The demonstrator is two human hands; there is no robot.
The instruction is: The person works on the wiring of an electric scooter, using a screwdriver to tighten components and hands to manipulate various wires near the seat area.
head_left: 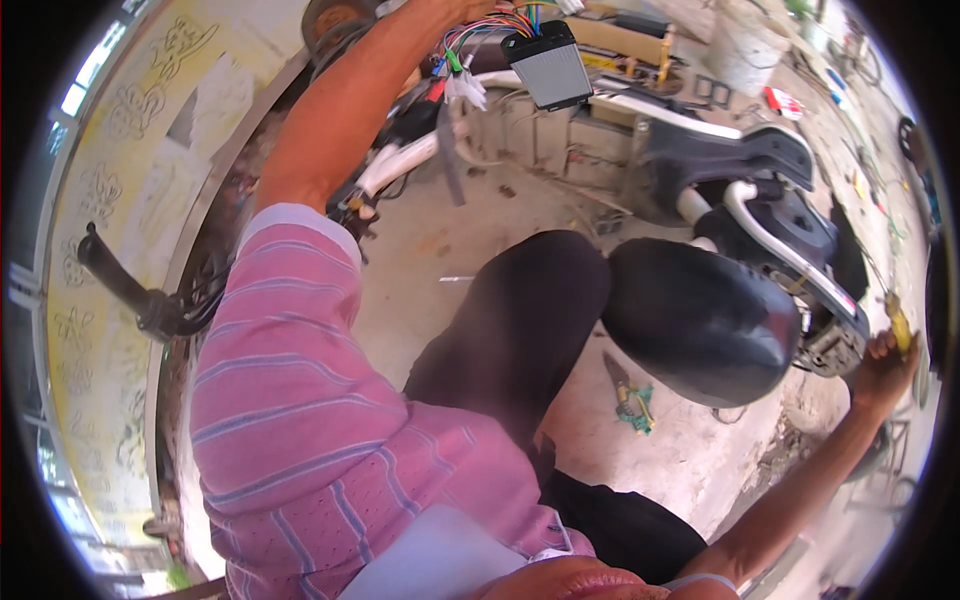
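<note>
My left hand (462,10) reaches to the top edge, at a bundle of coloured wires (490,28) that runs into a black-and-silver controller box (548,68); its fingers are too hidden to tell their grip. White connectors (466,88) hang from the wires. At the right, my right hand (880,375) is closed on a yellow-handled screwdriver (898,322), its shaft pointing up, beside a metal scooter part (832,340). Green-handled pliers (632,400) lie on the floor.
A black padded seat (700,320) is beside my knee, with dark panels and white tubular frames (730,135) behind it. A handlebar grip (115,270) sticks out at the left, before a yellowish sign board (115,400). A white bucket (742,50) stands at the back right.
</note>
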